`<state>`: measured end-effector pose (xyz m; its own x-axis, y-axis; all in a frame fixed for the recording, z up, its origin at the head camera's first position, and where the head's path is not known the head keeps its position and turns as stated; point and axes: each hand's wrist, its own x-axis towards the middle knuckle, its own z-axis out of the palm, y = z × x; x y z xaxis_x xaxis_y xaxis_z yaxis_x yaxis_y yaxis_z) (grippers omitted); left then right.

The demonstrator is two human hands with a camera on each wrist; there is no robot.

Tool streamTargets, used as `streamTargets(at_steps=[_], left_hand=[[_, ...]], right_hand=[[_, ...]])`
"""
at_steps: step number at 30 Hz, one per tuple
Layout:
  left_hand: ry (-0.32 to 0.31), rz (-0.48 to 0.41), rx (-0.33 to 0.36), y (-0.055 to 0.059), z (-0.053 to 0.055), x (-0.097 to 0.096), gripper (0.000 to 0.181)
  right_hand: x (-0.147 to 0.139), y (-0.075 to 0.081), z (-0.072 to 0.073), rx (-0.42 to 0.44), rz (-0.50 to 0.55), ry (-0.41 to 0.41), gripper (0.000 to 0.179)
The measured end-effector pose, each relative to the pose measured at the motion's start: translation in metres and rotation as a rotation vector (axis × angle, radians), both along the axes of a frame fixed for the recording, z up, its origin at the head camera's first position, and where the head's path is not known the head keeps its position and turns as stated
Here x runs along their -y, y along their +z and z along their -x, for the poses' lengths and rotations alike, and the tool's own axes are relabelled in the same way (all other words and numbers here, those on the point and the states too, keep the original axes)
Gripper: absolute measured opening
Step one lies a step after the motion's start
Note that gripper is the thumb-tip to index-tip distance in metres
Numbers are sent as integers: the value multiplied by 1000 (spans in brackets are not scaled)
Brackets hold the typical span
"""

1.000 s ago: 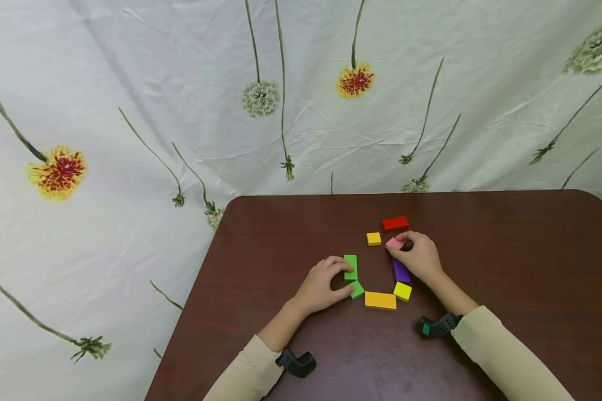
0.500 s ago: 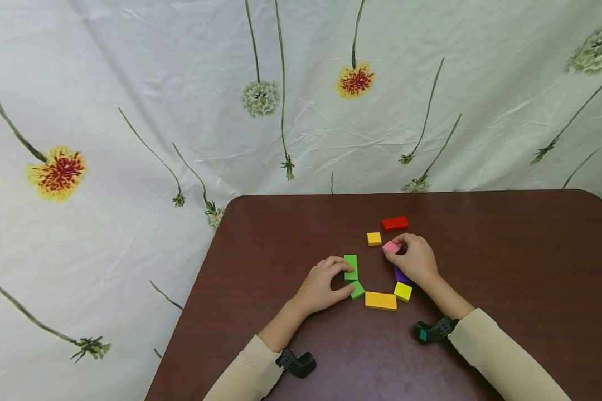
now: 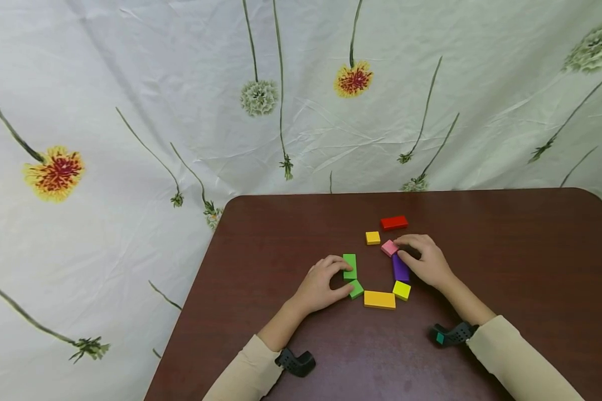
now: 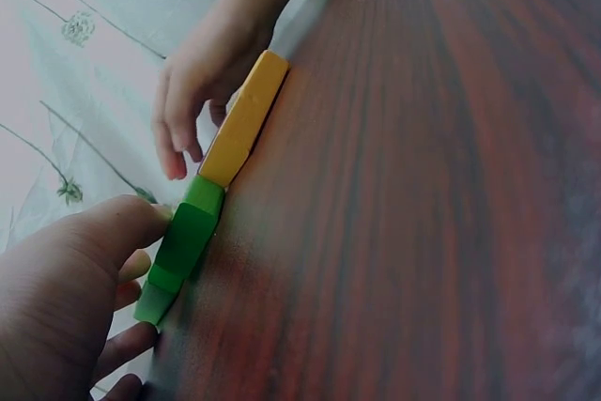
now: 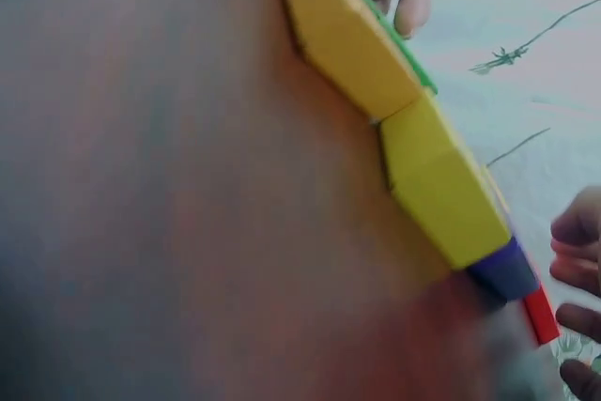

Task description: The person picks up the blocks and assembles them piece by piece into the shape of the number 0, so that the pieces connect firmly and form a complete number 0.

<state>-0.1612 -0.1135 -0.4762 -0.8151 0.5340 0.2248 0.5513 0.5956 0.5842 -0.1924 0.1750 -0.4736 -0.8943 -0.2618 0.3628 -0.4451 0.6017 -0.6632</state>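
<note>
My left hand [image 3: 321, 284] touches two green blocks at the left of a block outline. Its fingertips lie on the long green block [image 3: 349, 272], and its thumb is at the small green block [image 3: 356, 289]. On the other side, my right hand [image 3: 426, 262] has its thumb and index finger spread beside a small pink block [image 3: 388, 248], which lies against the top of a purple block [image 3: 400, 268]. In the right wrist view, the right fingers hold nothing visible. A yellow block [image 3: 402, 290] and a long orange block [image 3: 379, 300] form the near side.
A small yellow-orange block [image 3: 373, 238] lies apart, left of the pink one. Farther back is a red block [image 3: 394, 223]. All rest on a dark brown table [image 3: 506, 239] with a flowered cloth [image 3: 190, 83] behind it. Each wrist wears a dark band.
The right hand moved the pink block slightly left and toward me, then let go and drew back to the right. The left hand stays at the green blocks.
</note>
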Motion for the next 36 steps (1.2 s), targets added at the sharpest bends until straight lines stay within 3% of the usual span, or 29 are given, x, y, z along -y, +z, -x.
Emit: streamTargets(at_steps=[3, 6, 17, 23, 26, 30, 36], left_hand=[[4, 0, 3, 0, 0, 0, 34], [5, 1, 6, 0, -1, -1, 33], [10, 37, 19, 5, -1, -2, 33], [12, 31, 7, 14, 0, -3, 34], [12, 32, -26, 19, 7, -6, 36], [10, 62, -56, 31, 25, -15, 36], [41, 159, -30, 45, 56, -38, 36]], right_hand=[[-5, -6, -3, -42, -23, 84, 30], [-8, -10, -6, -54, -41, 116, 33], [-10, -16, -7, -55, -14, 87, 32], [-10, -17, -6, -48, -1, 87, 31], [-10, -17, -7, -50, 4, 88, 32], [-9, -18, -7, -51, 3, 85, 32], [-10, -17, -7, -41, 6, 76, 32]])
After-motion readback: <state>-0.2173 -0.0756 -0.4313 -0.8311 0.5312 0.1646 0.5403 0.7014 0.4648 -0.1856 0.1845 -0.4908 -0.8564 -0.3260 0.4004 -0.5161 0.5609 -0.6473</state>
